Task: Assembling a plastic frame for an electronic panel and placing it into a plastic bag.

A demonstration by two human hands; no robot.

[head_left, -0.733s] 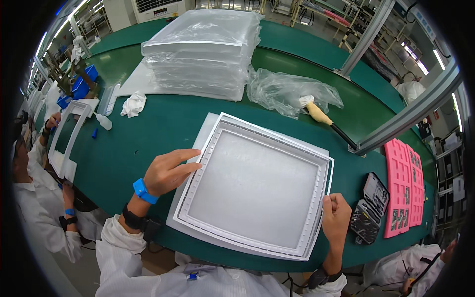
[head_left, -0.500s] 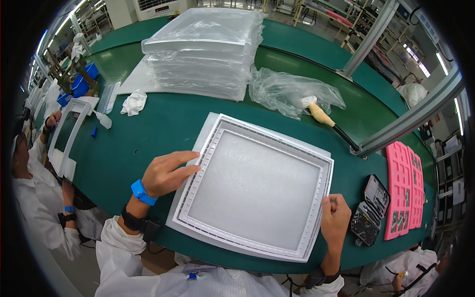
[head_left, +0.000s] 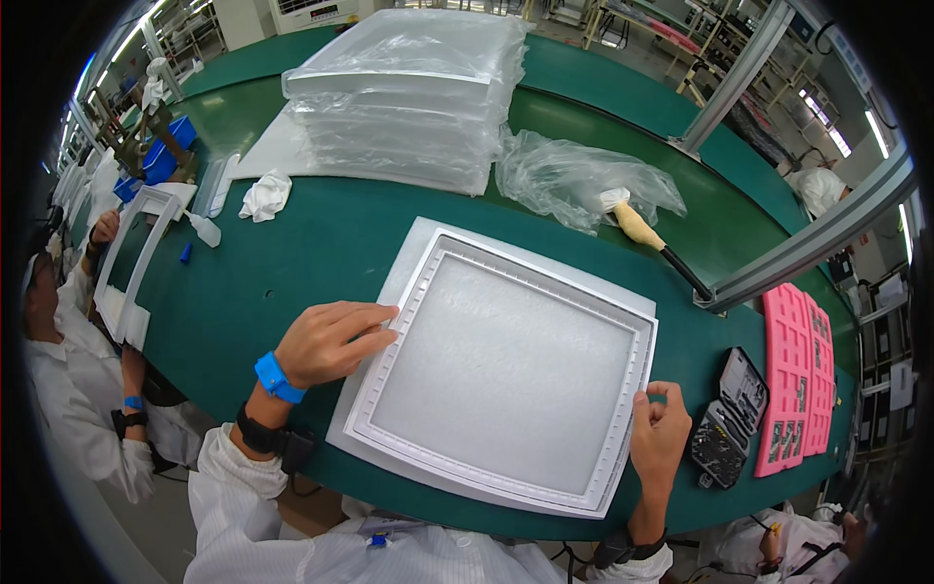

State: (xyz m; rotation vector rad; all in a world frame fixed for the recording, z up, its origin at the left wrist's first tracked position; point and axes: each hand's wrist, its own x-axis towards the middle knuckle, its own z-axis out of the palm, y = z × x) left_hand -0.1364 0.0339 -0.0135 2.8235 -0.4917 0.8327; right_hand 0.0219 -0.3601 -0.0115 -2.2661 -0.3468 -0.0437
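A white rectangular plastic frame point(head_left: 533, 502) lies on a white foam sheet point(head_left: 393, 280) in front of me, and the sheet shows through its opening. My left hand point(head_left: 326, 343) has its thumb and fingertips closed on the frame's left side. On the right side, my right hand point(head_left: 661, 428) grips the edge with thumb and curled fingers. The undersides of both grips are hidden.
Behind stand stacked panels in clear plastic point(head_left: 404, 107) and a crumpled plastic bag point(head_left: 559, 180). A metal post point(head_left: 808, 238), an opened tool case point(head_left: 728, 419) and pink trays point(head_left: 783, 380) are on the right. A co-worker point(head_left: 73, 360) handles another white frame point(head_left: 141, 248) at left.
The frame's far edge sits slightly lower, and more foam shows behind it. The dark slots along its rim show less. Both hands stay at its sides.
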